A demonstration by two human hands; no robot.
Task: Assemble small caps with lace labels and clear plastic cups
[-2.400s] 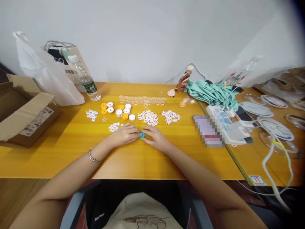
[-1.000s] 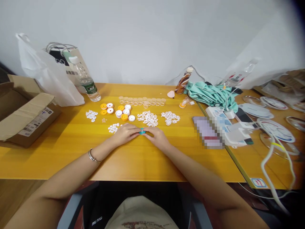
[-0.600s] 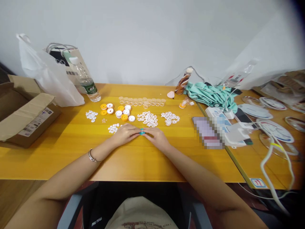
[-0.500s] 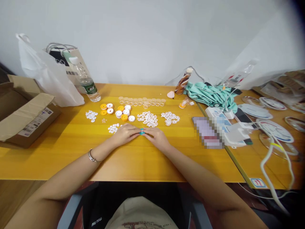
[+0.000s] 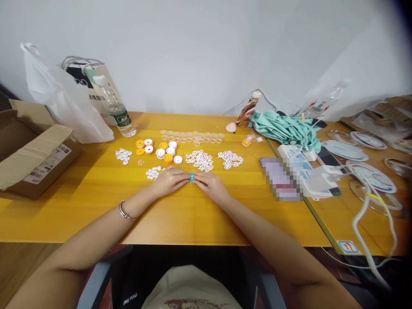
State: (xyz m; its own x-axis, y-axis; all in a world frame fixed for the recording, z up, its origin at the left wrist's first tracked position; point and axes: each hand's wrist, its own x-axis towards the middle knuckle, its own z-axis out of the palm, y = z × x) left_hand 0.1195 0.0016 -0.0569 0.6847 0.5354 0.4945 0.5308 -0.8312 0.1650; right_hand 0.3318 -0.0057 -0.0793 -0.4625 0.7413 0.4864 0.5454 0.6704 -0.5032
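Two hands are brought together over the middle of the yellow table (image 5: 96, 189), and a small teal piece (image 5: 192, 177) is pinched between their fingertips, just above the tabletop. It is gripped from one side by the left hand (image 5: 169, 180), on whose wrist a metal bangle (image 5: 124, 211) is worn, and from the other by the right hand (image 5: 210, 185). Just beyond the hands, white openwork rings (image 5: 200, 159) are heaped, with orange and white caps (image 5: 161, 149) beside them and a row of clear cups (image 5: 192, 137) behind. A water bottle (image 5: 113, 105) is stood near the back left, and a cardboard box (image 5: 30, 150) is set at the far left.
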